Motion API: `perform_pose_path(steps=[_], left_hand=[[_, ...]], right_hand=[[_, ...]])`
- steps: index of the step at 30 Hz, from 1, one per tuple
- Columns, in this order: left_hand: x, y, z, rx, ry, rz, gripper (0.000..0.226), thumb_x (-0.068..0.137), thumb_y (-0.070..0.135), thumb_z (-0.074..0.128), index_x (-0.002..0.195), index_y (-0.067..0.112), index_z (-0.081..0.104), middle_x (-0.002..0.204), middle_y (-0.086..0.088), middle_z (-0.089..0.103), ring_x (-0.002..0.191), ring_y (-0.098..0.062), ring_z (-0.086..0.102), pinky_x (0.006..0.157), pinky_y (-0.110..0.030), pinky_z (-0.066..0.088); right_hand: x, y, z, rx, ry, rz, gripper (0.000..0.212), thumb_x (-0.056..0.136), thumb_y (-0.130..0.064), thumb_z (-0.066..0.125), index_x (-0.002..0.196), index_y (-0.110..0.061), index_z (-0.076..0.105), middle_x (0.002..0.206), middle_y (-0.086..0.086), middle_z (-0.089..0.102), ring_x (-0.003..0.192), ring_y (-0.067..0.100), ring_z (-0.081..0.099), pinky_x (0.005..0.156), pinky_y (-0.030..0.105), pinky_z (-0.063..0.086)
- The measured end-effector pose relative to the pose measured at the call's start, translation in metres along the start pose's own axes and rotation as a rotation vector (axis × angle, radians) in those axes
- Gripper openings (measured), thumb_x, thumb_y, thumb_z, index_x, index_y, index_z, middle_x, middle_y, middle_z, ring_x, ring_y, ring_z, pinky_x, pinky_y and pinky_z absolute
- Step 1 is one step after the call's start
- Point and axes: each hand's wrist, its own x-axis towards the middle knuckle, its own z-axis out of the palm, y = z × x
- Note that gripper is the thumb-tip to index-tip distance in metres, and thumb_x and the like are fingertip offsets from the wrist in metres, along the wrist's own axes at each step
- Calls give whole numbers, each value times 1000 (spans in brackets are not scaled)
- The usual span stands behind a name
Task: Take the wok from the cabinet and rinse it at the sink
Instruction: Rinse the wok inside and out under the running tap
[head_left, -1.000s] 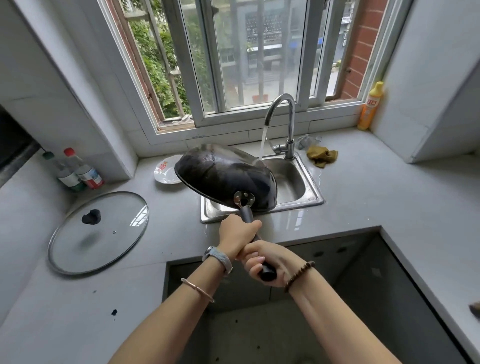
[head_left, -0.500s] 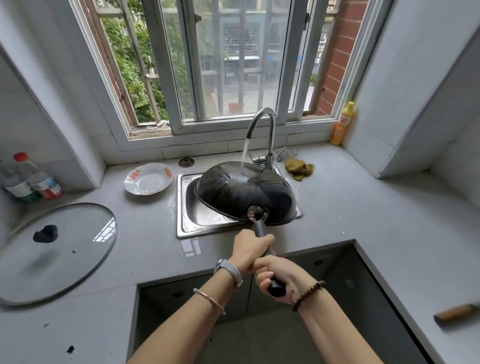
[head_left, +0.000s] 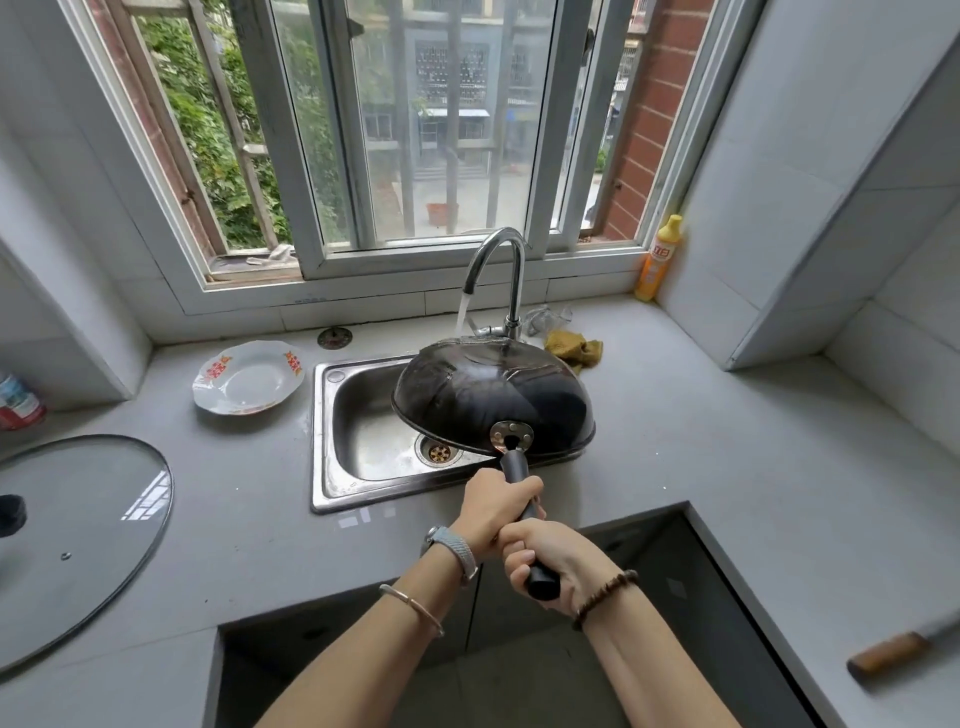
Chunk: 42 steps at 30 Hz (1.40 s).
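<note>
gripping the handle of the wok with both hands: left hand wrapped tight further up, right hand curled shut around the butt end, the two touching. holding the wok upside down and tilted over the right part of the sink, dark underside up (wet and shining), under water running from the faucet. hiding the sink's right rim. lying around on the counter: a white plate left of the sink, a glass lid far left, a yellow rag behind the wok, a yellow bottle in the corner.
</note>
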Motion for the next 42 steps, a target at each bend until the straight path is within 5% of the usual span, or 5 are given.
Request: perform_pose_path(steps=[21, 35, 42], left_hand=[[-21, -7, 0, -201, 22, -11, 13, 80, 13, 63, 72, 3, 64, 62, -9, 68, 51, -14, 65, 63, -28, 53], [-55, 6, 38, -512, -144, -19, 9, 89, 6, 57, 81, 2, 54, 63, -7, 60, 53, -14, 60, 56, -24, 53], [-48, 16, 43, -454, -181, 29, 10, 89, 7, 58, 80, 3, 55, 63, -6, 60, 55, -14, 60, 57, -24, 53]], right_hand=[[-15, 11, 0, -100, -23, -9, 23, 88, 5, 41, 71, -11, 40, 46, -1, 38, 26, 4, 33, 29, 12, 30], [-45, 26, -33, -295, 139, -252, 31, 84, 9, 43, 108, -10, 43, 57, 5, 41, 30, 6, 38, 33, 16, 35], [-45, 17, -37, -262, 136, -252, 26, 86, 6, 46, 107, -8, 46, 56, 4, 44, 31, 7, 41, 34, 16, 38]])
